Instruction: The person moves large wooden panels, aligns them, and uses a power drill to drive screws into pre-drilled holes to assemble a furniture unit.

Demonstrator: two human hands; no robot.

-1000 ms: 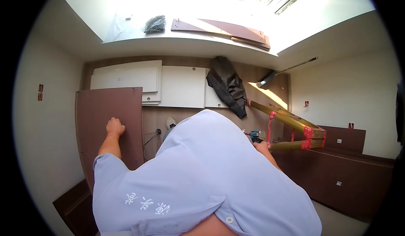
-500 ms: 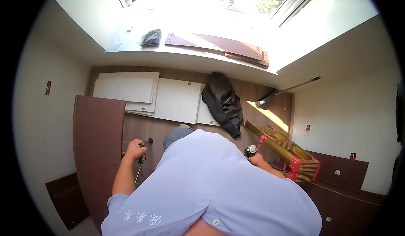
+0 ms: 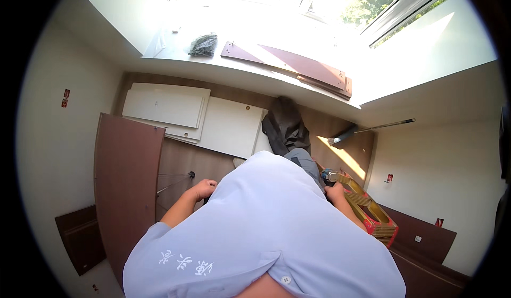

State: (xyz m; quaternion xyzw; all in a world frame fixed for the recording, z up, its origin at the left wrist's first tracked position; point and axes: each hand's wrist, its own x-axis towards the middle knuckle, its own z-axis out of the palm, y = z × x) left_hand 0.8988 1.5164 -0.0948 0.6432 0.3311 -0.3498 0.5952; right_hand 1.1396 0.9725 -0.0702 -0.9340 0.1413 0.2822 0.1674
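My left hand [image 3: 204,188] is closed beside my shirt, and only a sliver of a dark tool shows beneath its fingers. My right hand [image 3: 335,192] grips what looks like a power drill [image 3: 330,176], with a silver front end and a dark body. Its lower part is hidden by the hand. Right against that hand and forearm lies a folded gold stepladder [image 3: 379,216] with red end pieces. Left of my left hand, thin metal rods meet at a black hub [image 3: 191,175] near a large brown panel [image 3: 128,175].
White boards [image 3: 226,125] lie stacked on the floor ahead, beside a black cloth or bag [image 3: 287,125]. A long-handled brush [image 3: 346,135] lies at the right. Brown panels [image 3: 285,63] and a bag of dark small parts [image 3: 203,46] rest on the windowsill. Dark panels [image 3: 420,237] stand at the right wall.
My body has moved forward and right. My left hand has come in from the brown panel toward my shirt; my right hand has carried the drill over to the stepladder's near side.
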